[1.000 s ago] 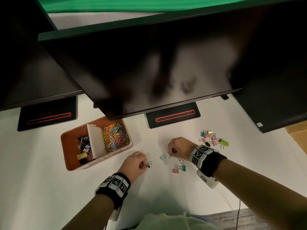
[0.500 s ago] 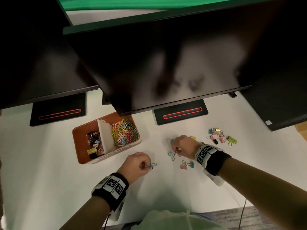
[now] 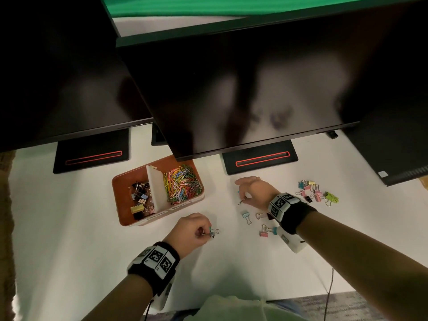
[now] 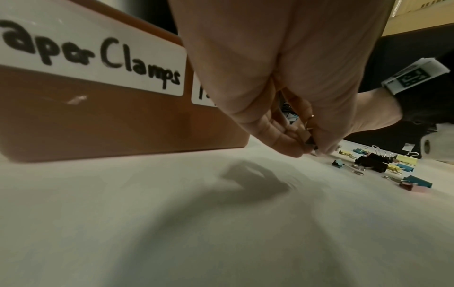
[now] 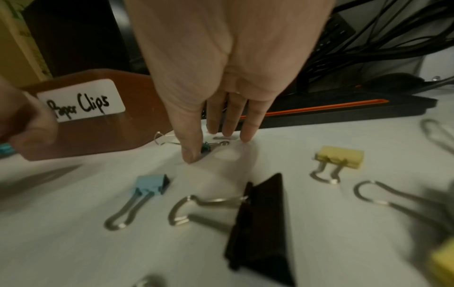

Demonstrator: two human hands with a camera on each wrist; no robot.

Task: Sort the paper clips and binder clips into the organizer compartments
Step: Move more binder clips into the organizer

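The orange organizer (image 3: 129, 181) holds binder clips in its left compartment and coloured paper clips (image 3: 183, 184) in its right one. My left hand (image 3: 203, 232) hovers just above the table in front of it and pinches small binder clips (image 4: 307, 138) in curled fingertips. My right hand (image 3: 242, 196) reaches down to the table farther right. Its thumb (image 5: 190, 153) presses on a small teal binder clip (image 5: 209, 147); the other visible fingers (image 5: 247, 134) are straight and touch the table. Loose light-blue (image 5: 152, 186), black (image 5: 260, 223) and yellow (image 5: 341, 157) binder clips lie near the right wrist.
A pile of several pastel binder clips (image 3: 315, 193) lies to the right of my right hand. Dark monitors overhang the back of the table, and their black bases (image 3: 259, 158) stand behind the organizer and the hands. Cables hang behind them (image 5: 368, 38).
My right hand has left the light-blue clip on the table and moved a little farther back to a small teal clip. The left hand still holds its clips in about the same spot.
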